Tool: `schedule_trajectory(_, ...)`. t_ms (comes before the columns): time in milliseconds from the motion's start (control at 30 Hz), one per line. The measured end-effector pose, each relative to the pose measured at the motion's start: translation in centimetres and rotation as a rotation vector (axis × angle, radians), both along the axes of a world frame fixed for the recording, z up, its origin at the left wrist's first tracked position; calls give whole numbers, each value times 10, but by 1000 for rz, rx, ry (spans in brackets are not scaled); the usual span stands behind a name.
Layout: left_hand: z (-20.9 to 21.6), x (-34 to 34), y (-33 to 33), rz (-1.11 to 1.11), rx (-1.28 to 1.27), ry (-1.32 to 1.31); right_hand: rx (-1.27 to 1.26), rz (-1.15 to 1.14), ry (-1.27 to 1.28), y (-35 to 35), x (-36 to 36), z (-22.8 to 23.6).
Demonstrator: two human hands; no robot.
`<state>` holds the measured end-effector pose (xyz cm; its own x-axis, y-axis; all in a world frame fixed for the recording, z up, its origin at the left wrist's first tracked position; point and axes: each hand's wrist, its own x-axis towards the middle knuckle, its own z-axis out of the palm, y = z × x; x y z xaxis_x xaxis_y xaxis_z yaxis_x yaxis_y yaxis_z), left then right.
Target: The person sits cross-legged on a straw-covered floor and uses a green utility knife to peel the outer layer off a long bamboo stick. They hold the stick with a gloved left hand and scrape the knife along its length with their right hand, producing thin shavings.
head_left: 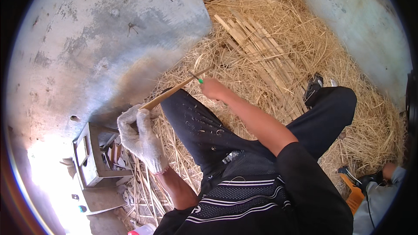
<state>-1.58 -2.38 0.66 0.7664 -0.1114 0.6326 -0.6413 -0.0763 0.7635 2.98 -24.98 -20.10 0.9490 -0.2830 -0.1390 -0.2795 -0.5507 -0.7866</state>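
Observation:
My left hand (141,137), in a white knitted work glove, is closed round the lower end of a long, pale bamboo strip (170,94). The strip slants up to the right past my left knee. My right hand (213,89), bare, grips a small knife (200,81) by its green handle, and the dark blade meets or lies very close to the strip near its far end. A pale curl (198,61) stands up by the blade. Fine shavings are scattered over my dark trousers (191,117).
Loose straw (283,8) covers the floor, and a bundle of split strips (261,45) lies on it ahead. At left, a wooden frame (89,156) holds scraps. Walls (130,21) close in left and ahead. Another person's leg (379,204) is beside an orange plastic seat (353,193).

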Motion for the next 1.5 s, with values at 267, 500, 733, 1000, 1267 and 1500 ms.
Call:
schedule_trajectory(267, -2, -7, -2, -32, -32, 12, 51, -81, -111, 19, -46, 41)
schedule_trajectory(500, -5, -11, -16, -188, 55, -158, -508, -182, -101, 0, -34, -10)
schedule_trajectory(733, -17, -11, -14, -243, -25, -53, 621, -7, 165, -57, -33, -34)
schedule_trajectory(1000, -15, -18, -26, -115, -55, 11, 132, 63, -367, 36, -98, 145)
schedule_trajectory(1267, -20, -11, -13, -106, -68, 10, -198, -108, -454, 70, -110, 116)
schedule_trajectory(1500, -18, -12, -7, -85, -64, 6, -207, 11, -328, 86, -118, 153)
